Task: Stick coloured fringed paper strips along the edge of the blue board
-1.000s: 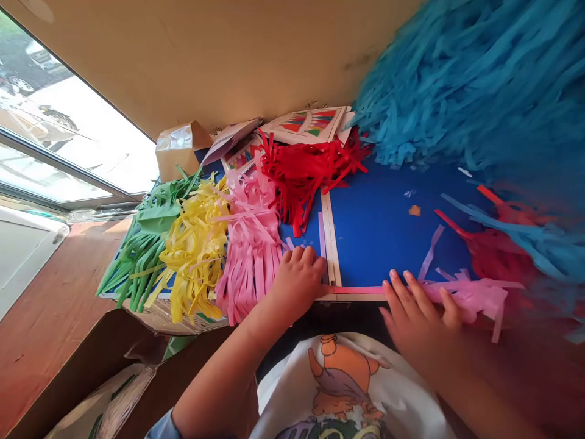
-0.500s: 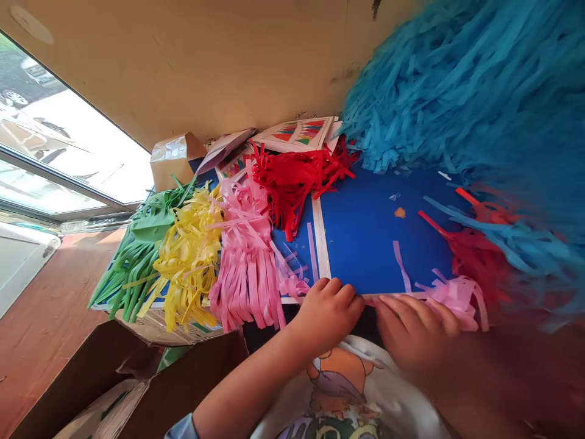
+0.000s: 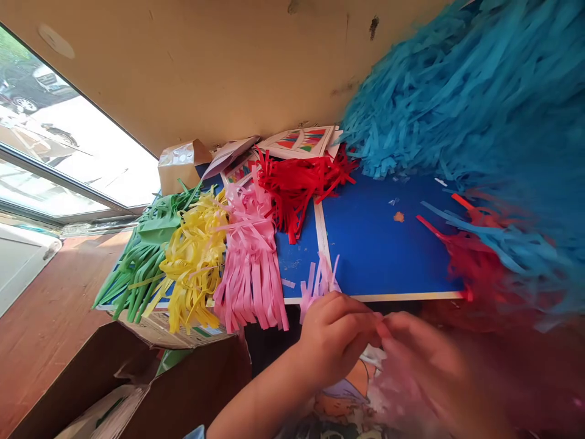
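Fringe (image 3: 314, 288) sits at the tabletop's (image 3: 384, 250) front edge, right of three streamer bundles (image 3: 253, 271). Papers (image 3: 297, 144) lie along the back edge.

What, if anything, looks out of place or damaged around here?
A ragged orange-brown patch interrupts the blue tabletop; whether it is damage or a stuck scrap, I can't tell. A small white scrap lies beyond it, near the blue fringe, like stray litter. Dark marks also stain the wall behind.

Lit from the left through a bright window (image 3: 107, 161), backed by a scuffed tan wall (image 3: 205, 67), with reddish floor (image 3: 50, 292) beside the blue surface (image 3: 388, 256).
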Demonstrator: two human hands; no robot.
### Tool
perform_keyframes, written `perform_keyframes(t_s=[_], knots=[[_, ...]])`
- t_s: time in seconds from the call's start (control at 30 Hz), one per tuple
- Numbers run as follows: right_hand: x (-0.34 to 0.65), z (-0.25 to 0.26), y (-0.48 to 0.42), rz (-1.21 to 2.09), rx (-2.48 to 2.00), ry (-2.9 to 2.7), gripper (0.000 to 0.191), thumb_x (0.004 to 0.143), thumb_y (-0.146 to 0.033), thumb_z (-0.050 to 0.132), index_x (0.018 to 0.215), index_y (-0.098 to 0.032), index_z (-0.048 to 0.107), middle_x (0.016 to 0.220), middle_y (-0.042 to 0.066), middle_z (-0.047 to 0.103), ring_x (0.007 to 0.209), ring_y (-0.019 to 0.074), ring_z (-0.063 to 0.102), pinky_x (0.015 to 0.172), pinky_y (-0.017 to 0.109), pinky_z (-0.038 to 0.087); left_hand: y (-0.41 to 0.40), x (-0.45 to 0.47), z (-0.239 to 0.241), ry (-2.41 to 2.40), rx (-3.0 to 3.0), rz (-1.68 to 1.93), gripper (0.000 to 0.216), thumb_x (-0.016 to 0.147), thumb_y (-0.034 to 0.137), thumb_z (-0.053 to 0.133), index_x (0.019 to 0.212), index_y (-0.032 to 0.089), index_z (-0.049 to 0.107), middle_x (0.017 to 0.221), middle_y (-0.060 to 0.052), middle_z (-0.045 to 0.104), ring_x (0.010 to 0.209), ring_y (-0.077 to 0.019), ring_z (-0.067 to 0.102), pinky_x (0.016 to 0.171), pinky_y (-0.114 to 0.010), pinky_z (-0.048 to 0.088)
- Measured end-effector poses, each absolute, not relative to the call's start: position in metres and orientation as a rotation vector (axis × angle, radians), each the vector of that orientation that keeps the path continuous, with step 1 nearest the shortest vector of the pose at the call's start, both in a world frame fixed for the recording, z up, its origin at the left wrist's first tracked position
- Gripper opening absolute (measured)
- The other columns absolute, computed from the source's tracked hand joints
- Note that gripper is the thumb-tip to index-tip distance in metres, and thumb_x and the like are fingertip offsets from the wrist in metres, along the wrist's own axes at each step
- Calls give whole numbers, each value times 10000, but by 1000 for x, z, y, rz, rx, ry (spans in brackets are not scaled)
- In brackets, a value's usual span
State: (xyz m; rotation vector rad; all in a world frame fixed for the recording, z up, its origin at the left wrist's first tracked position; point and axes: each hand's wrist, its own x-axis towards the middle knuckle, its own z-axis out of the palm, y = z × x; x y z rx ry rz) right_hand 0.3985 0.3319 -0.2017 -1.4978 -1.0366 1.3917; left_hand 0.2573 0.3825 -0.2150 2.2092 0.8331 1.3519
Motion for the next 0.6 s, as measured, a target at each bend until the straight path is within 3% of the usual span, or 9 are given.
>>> perform_keyframes(t_s=[0.07,0.17,0.27,0.33,0.47,0.6], knots=[[400,-205,332,1145,-1510,-1216,212,778,-437,578,808,-230,616,702,9,622,585,156,580,497,255,476,381,256,-215,864,2233,1350,142,840,93,528,939,167,598,795,-41,636,677,-118,581,596,-228,487],[403,-210,333,542,-1405,-1551,92,786,-293,599,859,-241,623,770,15,662,672,172,618,643,298,513,378,255,-213,935,2298,1339,143,833,94,539,945,165,592,790,-42,637,664,-120,574,587,-231,484],[403,-209,333,107,-1302,-1719,134,763,-179,624,884,-237,624,792,-4,678,718,156,631,778,307,487,376,255,-212,999,2305,1353,157,828,86,534,950,170,587,784,-41,634,662,-122,575,583,-232,487],[399,-206,330,211,-1354,-1672,98,789,-213,598,882,-233,621,785,-7,679,695,147,631,728,282,497,375,256,-213,989,2271,1395,171,825,74,528,957,165,586,785,-44,630,667,-123,580,583,-229,492],[389,-198,322,920,-1579,-1230,204,839,-409,515,862,-231,612,740,5,663,551,134,588,433,222,442,373,257,-214,934,2218,1468,187,819,63,539,972,159,583,789,-43,630,677,-121,581,589,-228,494],[386,-194,322,1084,-1551,-1071,227,766,-459,590,775,-234,619,710,17,636,534,139,556,474,246,460,372,256,-216,973,2233,1511,199,831,80,526,996,177,578,798,-35,632,691,-117,582,596,-227,500]])
